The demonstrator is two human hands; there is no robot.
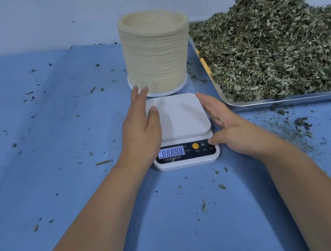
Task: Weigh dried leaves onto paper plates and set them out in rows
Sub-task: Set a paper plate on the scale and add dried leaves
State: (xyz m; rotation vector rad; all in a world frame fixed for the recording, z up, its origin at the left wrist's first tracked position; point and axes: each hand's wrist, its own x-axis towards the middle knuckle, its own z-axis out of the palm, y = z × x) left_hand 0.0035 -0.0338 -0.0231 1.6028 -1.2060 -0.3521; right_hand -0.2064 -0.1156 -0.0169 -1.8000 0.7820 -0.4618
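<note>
A worktop (53, 145) covered in blue cloth fills the view, with a pale wall behind it.

Near the middle, the left hand (141, 134) lies with its fingers straight along the left side of a small white digital kitchen scale (181, 118), its thumb resting on the left edge of the square weighing platform. Its fingertips reach toward the foot of the plate stack behind; they are blurred, so contact there cannot be told. The right hand (229, 127) is spread too, fingers straight beside the scale's right edge, thumb set on the right end of the dark front panel. Neither hand pinches or grips anything. The platform carries nothing. On the panel the lit display (171, 152) shows a row of eights, and a round orange button (195, 146) sits to its right.

Just behind the scale stands a tall stack of beige round paper plates (156, 54), upright on a white round base (167, 91).

To the right, close to the stack and the scale, a shiny metal tray (267, 104) holds a high heap of dried green leaves (277, 39).

Loose leaf crumbs (299, 124) are scattered over the cloth, thickest in front of the tray.
</note>
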